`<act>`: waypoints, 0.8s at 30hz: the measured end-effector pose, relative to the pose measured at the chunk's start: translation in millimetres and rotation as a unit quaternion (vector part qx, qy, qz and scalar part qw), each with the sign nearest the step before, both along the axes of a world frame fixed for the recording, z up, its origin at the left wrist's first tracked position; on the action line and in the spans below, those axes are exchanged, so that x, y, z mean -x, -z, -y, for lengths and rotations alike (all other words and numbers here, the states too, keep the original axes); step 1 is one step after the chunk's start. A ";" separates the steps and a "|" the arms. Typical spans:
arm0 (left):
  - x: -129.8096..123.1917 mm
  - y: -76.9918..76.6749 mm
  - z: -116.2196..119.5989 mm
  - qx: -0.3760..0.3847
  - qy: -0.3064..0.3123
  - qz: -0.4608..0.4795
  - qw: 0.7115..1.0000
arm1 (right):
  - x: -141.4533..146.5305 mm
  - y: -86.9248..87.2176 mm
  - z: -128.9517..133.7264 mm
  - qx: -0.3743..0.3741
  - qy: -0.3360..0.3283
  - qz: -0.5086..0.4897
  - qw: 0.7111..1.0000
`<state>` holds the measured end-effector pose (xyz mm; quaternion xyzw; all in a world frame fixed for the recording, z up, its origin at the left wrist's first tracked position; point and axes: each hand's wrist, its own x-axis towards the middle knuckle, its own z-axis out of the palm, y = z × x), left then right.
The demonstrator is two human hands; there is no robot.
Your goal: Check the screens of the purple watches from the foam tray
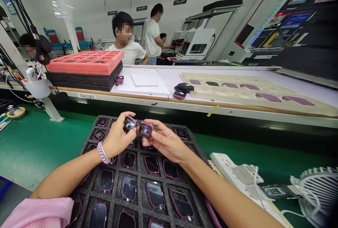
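Over the foam tray: the left hand (118,138) grips a purple-framed square watch body (129,124) between thumb and fingers; the right hand (167,141) pinches a second purple watch body (146,130) just beside it, both screens lit.
Black foam tray (118,182): many cells hold similar purple-rimmed watches, mostly dark-faced, some near the far edge showing lit marks.
Progress: two pieces are out and in hand, seemingly mid-handling; how many are finished or left cannot be told.
Bench: green mat (52,150) below, white power strip (224,161) at right.
Raised shelf: red foam tray (113,62) on a black foam stack (79,80), printed sheets (161,87), shallow beige tray (224,96) with purple pieces.
Room: a seated person in white (129,51), another standing (153,34), white machine (199,44) behind.
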<state>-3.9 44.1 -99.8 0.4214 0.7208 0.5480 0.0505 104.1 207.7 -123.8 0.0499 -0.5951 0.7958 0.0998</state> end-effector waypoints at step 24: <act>-0.7 1.5 -0.6 -0.011 0.009 0.005 1.000 | -1.5 -1.4 0.3 0.015 -0.024 -0.026 0.999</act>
